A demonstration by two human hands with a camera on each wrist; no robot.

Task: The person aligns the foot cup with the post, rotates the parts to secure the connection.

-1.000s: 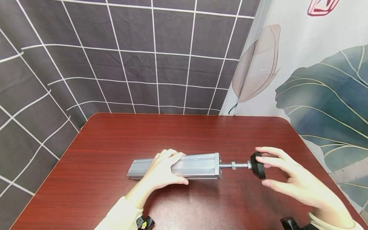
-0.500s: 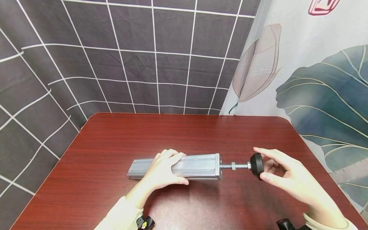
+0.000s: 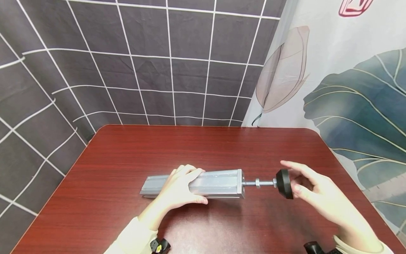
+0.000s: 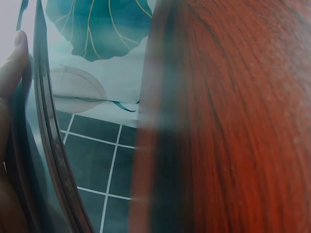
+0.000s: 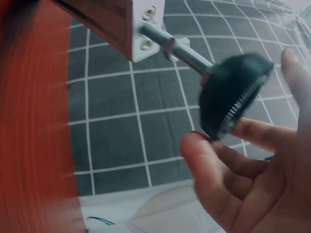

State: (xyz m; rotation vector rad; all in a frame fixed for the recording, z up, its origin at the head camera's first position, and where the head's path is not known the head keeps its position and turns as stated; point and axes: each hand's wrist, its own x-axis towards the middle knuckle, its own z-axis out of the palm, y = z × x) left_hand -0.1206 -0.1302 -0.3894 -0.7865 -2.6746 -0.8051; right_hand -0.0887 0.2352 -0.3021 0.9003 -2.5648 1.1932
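- My right hand (image 3: 323, 197) is loosely spread at the right of the scene: index finger raised well away from the thumb (image 3: 300, 192), the other fingers partly bent between them, with no firm hold on anything.
- Within that spread is a black foot (image 3: 284, 184), a flared disc whose flat face, ridged near the rim, turns toward my palm. My thumb tip is at this face; whether it touches, I cannot tell.
- Half a second ago my thumb lay on the foot's near edge. It has shifted right and slightly far, and the foot's tilt has altered a little. I judge that my hold has eased partway through handling the foot, which remains attached.
- Leftward from the foot runs a threaded rod (image 3: 268, 182) carrying a nut (image 3: 257, 183), ending at the end plate (image 3: 240, 183) of a silver bar (image 3: 219, 181).
- My left hand (image 3: 180, 189) holds that bar, fingers over its far side, thumb along its near side. Neither has moved, so the bar seems well steadied.
- Beneath is a reddish-brown table (image 3: 158, 148); beyond, a grey gridded curtain (image 3: 190, 74) and, far right, a leaf-patterned one.
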